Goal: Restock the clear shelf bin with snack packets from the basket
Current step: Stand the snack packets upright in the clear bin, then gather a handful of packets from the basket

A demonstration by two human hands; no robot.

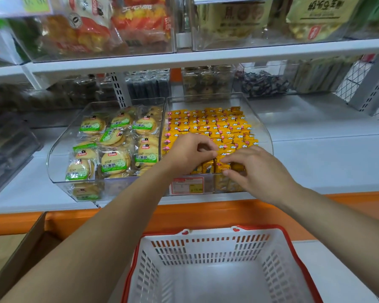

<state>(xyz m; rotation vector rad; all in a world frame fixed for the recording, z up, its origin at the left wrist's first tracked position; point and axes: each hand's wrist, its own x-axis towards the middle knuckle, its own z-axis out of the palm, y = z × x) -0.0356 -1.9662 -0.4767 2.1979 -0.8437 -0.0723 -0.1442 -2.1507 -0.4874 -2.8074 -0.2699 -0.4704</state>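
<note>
A clear shelf bin on the white shelf holds rows of small yellow snack packets. My left hand reaches into the bin's front, fingers curled and pinching at the packets in the front row. My right hand rests over the front right of the bin, fingertips touching the yellow packets there. Whether either hand actually grips a packet is hidden by the fingers. Below, a white basket with a red rim stands with nothing visible inside.
A second clear bin to the left holds round biscuit packs with green labels. A price tag sits on the bin front. An orange ledge runs below the shelf. A cardboard box stands lower left. Upper shelves carry more bins.
</note>
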